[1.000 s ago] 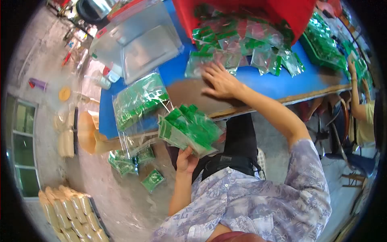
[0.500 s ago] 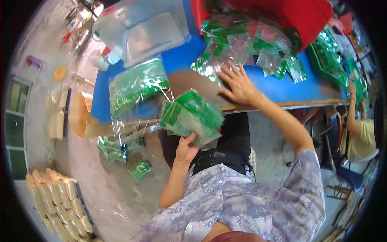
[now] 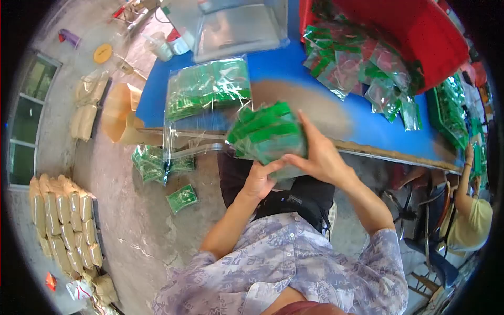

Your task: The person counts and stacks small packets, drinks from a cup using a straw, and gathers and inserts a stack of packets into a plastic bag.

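Note:
A fanned stack of green and clear plastic packets (image 3: pixel 269 132) is held over my lap, just off the table's front edge. My left hand (image 3: pixel 259 179) grips its lower side, thumb on top. Along the stack's right side lies my right hand (image 3: pixel 321 155), its thumb on the near corner and its fingers stretched upward. To the left, a large clear bag (image 3: pixel 209 86) filled with neat rows of similar packets lies on the blue table (image 3: pixel 278 65), its open end hanging over the edge. A loose heap of packets (image 3: pixel 352 65) spills from a red basket (image 3: pixel 420 37) at the back right.
A translucent plastic bin (image 3: pixel 239 31) stands at the back, with a white bottle (image 3: pixel 178 44) beside it. Filled packs (image 3: pixel 182 199) lie on the floor at left, near stacked brown bags (image 3: pixel 65 226). At far right, a green tray (image 3: pixel 449 110) and another person (image 3: pixel 470 223).
My right hand has left the packets on the table and come down to the right side of the stack. The view has shifted, so the table appears farther right.

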`<state>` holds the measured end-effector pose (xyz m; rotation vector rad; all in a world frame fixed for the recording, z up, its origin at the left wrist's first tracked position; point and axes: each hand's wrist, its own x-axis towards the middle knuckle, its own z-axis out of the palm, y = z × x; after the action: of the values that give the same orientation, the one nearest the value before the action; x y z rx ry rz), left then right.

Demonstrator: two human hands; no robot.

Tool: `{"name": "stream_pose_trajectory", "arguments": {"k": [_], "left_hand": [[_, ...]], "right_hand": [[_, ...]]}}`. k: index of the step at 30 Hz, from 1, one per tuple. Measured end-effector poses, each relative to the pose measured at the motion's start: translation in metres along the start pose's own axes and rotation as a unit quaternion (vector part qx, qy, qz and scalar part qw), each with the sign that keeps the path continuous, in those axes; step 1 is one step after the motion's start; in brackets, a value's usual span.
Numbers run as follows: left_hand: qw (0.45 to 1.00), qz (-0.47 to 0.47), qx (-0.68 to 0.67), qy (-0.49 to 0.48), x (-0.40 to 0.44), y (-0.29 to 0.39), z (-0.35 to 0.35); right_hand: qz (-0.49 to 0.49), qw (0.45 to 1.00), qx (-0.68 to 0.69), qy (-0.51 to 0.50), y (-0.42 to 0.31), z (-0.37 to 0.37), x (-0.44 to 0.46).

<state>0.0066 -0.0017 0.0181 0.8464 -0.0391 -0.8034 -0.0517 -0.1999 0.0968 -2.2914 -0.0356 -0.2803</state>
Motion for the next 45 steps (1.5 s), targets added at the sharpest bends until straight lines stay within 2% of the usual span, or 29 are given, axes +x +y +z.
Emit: {"name": "stream_pose_trajectory", "arguments": {"k": [1,2,3,5,8,9,10,11,13,14,16,17,20,23,24,27,28,29,32,35,36,40,43,45], "left_hand": [[0.995,0.063,0.074,-0.021,0.009,0.011,0.007],[0.983,0.081,0.159,-0.046,0.018,0.029,0.019],[0.962,0.104,0.245,-0.067,0.028,0.048,0.031],[0.912,0.172,0.354,-0.114,0.055,0.073,0.05],[0.826,0.226,0.475,-0.204,0.108,0.079,0.048],[0.832,0.217,0.466,-0.21,0.11,0.082,0.05],[0.831,0.233,0.466,-0.198,0.12,0.076,0.045],[0.832,0.244,0.465,-0.181,0.13,0.069,0.036],[0.887,0.182,0.37,-0.207,0.136,0.058,0.041],[0.808,0.284,0.472,-0.211,0.137,0.057,0.045],[0.883,0.214,0.357,-0.217,0.136,0.053,0.047],[0.911,0.183,0.297,-0.22,0.139,0.055,0.05],[0.926,0.127,0.28,-0.221,0.149,0.048,0.046],[0.916,0.187,0.274,-0.225,0.135,0.057,0.057],[0.937,0.177,0.217,-0.21,0.124,0.06,0.064],[0.939,0.143,0.256,-0.182,0.134,0.051,0.047],[0.902,0.208,0.321,-0.198,0.137,0.05,0.047],[0.903,0.221,0.306,-0.205,0.144,0.053,0.046],[0.91,0.224,0.285,-0.199,0.125,0.06,0.052],[0.918,0.163,0.294,-0.209,0.139,0.05,0.031],[0.899,0.185,0.337,-0.211,0.133,0.051,0.034],[0.896,0.201,0.339,-0.206,0.127,0.043,0.037],[0.863,0.241,0.404,-0.184,0.127,0.042,0.043],[0.883,0.223,0.373,-0.18,0.125,0.041,0.041]], "right_hand": [[-0.004,1.0,0.018,0.012,0.0,-0.011,0.002],[-0.055,0.996,0.053,0.054,0.0,-0.023,0.011],[-0.031,0.985,0.157,0.069,0.0,-0.032,0.02],[-0.01,0.964,0.258,0.072,-0.002,-0.052,0.034],[-0.018,0.981,0.174,0.079,0.046,-0.048,0.044],[0.011,0.989,0.13,0.065,0.076,-0.038,0.039],[-0.036,0.991,0.095,0.083,0.092,-0.028,0.036],[0.002,0.992,0.096,0.077,0.086,-0.027,0.029],[0.061,0.987,0.116,0.096,0.084,-0.021,0.03],[0.049,0.985,0.134,0.099,0.086,-0.022,0.033],[0.035,0.979,0.176,0.097,0.078,-0.024,0.032],[0.023,0.986,0.131,0.102,0.083,-0.025,0.033],[0.004,0.992,0.056,0.11,0.088,-0.024,0.035],[0.009,0.99,0.083,0.112,0.069,-0.028,0.037],[0.008,0.991,0.084,0.106,0.065,-0.031,0.035],[0.01,0.995,0.062,0.073,0.078,-0.021,0.037],[-0.002,0.994,0.065,0.082,0.08,-0.016,0.037],[-0.014,0.993,0.067,0.095,0.085,-0.016,0.041],[0.057,0.991,0.104,0.065,0.069,-0.026,0.042],[-0.075,0.99,-0.024,0.113,0.099,-0.017,0.042],[-0.045,0.993,0.007,0.105,0.088,-0.018,0.039],[0.06,0.985,0.144,0.074,0.075,-0.017,0.032],[0.011,0.995,0.04,0.096,0.082,-0.016,0.033],[0.0,0.995,0.042,0.091,0.082,-0.016,0.033]]}}
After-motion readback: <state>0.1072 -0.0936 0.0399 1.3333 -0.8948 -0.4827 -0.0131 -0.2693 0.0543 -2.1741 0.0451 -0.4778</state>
